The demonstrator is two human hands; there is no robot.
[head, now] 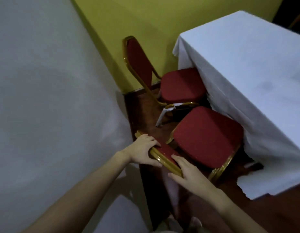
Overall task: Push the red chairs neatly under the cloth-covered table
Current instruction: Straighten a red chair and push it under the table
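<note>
Chair (pixel 204 137), the near one, is held at top of its backrest: left hand (pixel 144 148) and right hand (pixel 186 172) both clamped on the gold frame, fingers over red pad. Its seat is partly under the table (pixel 246 64), cloth touching the seat's far edge. 2nd chair (pixel 179 84) stands beyond it, seat also partly under table, backrest twd yellow wall (pixel 146 17).

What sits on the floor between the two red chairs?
In the head view, a white plastic chair leg stands on the wooden floor, between the far red chair and the near red chair.
</note>
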